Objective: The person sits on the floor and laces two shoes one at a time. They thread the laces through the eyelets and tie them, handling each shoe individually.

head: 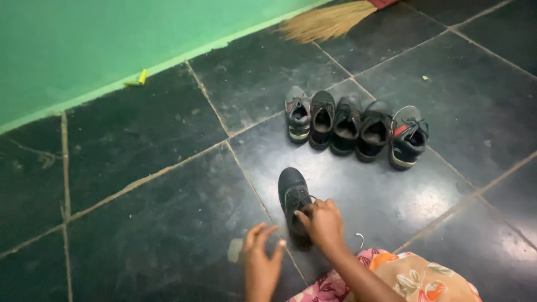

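1. Two hands are showing at the bottom edge of the head view. The right hand (323, 223) is resting on a black shoe (295, 202), fingers pinching at its laces — grasping them.
2. The left hand (260, 263) is hovering just beside that shoe, fingers spread and slack, holding nothing.
3. The black shoe is lying on the dark tiled floor (156, 223), toe pointing away from the person, well apart from the others.
4. Five shoes are standing in a row (353, 127) farther off, touching side by side — the outer two are showing lighter trim.
5. A straw broom (327, 22) is lying at the top, near the green wall (84, 45).
6. A small yellow object (137, 79) is sitting at the wall's base.
7. Floral cloth (414, 277) is covering the person's lap, lower right.
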